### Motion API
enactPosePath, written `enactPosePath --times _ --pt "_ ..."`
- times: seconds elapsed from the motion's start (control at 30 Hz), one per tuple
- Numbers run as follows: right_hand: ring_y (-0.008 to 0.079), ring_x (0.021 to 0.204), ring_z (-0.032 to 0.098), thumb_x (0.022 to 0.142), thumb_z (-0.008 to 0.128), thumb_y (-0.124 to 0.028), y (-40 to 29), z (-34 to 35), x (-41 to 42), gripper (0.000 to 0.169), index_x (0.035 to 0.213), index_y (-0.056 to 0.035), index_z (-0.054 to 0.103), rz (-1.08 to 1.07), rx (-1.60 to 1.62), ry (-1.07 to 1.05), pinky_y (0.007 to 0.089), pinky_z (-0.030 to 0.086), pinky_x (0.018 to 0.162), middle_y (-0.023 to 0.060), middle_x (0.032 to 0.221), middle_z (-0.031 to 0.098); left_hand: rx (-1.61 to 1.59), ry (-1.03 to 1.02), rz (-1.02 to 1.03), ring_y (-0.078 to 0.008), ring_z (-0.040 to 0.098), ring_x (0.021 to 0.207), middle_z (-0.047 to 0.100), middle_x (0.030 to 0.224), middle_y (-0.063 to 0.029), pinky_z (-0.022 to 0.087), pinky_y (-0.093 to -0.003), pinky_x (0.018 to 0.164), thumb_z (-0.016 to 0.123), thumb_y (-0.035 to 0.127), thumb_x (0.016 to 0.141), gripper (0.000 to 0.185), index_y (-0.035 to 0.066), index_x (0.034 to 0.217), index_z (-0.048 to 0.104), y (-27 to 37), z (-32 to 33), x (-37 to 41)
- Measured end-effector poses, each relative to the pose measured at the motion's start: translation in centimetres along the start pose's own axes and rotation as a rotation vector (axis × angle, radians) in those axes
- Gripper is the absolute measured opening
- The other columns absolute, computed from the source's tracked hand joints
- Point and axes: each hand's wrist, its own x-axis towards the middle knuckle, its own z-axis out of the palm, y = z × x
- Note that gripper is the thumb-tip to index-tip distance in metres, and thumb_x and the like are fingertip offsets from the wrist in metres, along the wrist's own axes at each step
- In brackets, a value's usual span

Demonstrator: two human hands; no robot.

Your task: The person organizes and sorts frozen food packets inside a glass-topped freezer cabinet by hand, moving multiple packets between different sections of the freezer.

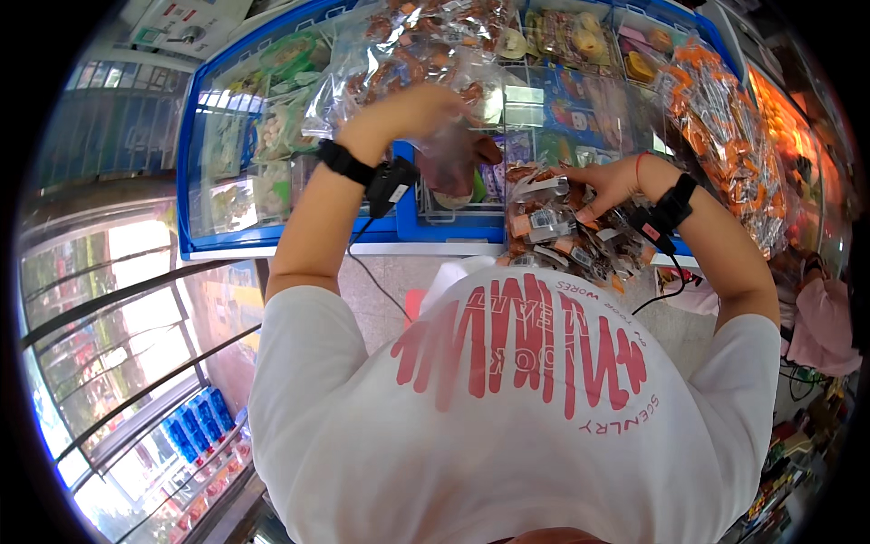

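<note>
My left hand (435, 112), blurred, hovers over or touches the near side of a large clear plastic bag (425, 58) of brown packaged food; its fingertips are indistinct. Under it shows a blurred brownish-pink shape (445, 163) that I cannot identify. My right hand (608, 185) lies on a heap of small clear packets (554, 224) of brown food with barcode labels. Its thumb and forefinger are spread across them, and whether they grip a packet is unclear. The heap sits at the front edge of a blue-framed, glass-topped chest freezer (442, 228) and partly overhangs it.
Through the freezer's glass, bagged foods (272, 129) show in wire baskets. A clear bag of orange-wrapped items (724, 143) lies on the right. Blue-wrapped bottles (197, 421) stand at lower left, beside metal shelving bars. Black wrist devices trail cables (374, 272) from both arms.
</note>
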Motion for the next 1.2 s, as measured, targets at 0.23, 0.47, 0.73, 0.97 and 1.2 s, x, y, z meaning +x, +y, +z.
enactPosePath --times 0.23,0.47,0.73,0.97,1.2 --pt "0.0248 0.11 0.05 0.076 0.072 -0.049 -0.8 0.0 -0.9 0.113 0.148 -0.0048 -0.003 -0.055 -0.027 0.039 0.036 0.035 0.097 0.0114 0.115 0.056 0.503 0.272 -0.105 -0.0338 0.059 0.099 0.058 0.112 -0.0207 0.05 -0.0406 0.083 0.059 0.018 0.083 0.036 0.004 0.116 0.054 -3.3 7.6 6.7" --pt "0.0266 0.115 0.048 0.075 0.071 -0.052 3.4 0.8 0.9 0.112 0.149 -0.0058 -0.001 -0.01 0.047 0.06 0.0384 0.033 0.1 0.0131 0.12 0.054 0.368 0.142 -0.305 -0.0312 0.063 0.089 0.065 0.09 -0.0139 0.049 -0.0433 0.071 0.067 0.032 0.074 0.031 0.008 0.094 0.063 -4.1 7.3 8.7" --pt "0.0336 0.13 0.036 0.071 0.068 -0.061 0.5 0.1 0.2 0.115 0.149 -0.007 0.003 0.12 -0.123 0.047 0.0409 0.029 0.104 0.0177 0.139 0.041 -0.028 0.367 -0.022 -0.0372 0.061 0.089 0.062 0.095 -0.0195 0.048 -0.0403 0.075 0.063 0.021 0.085 0.033 0.005 0.11 0.048 -0.9 4.4 2.5" --pt "0.0322 0.133 0.032 0.071 0.07 -0.061 1.8 0.3 0.5 0.119 0.149 -0.0088 -0.003 0.142 -0.119 0.037 0.0411 0.026 0.107 0.0158 0.141 0.04 -0.153 0.844 0.194 -0.029 0.065 0.085 0.064 0.095 -0.0158 0.05 -0.0361 0.07 0.058 0.023 0.091 0.03 0.004 0.113 0.05 8.0 -1.2 0.1" --pt "0.0302 0.133 0.032 0.07 0.071 -0.06 -1.5 -0.2 -1.0 0.12 0.148 -0.0057 -0.003 0.168 -0.106 0.024 0.04 0.027 0.106 0.0142 0.141 0.04 -0.656 0.304 0.171 -0.0126 0.06 0.09 0.063 0.101 -0.0034 0.05 -0.0269 0.069 0.057 0.029 0.093 0.037 0.006 0.12 0.052 10.3 2.9 8.0"
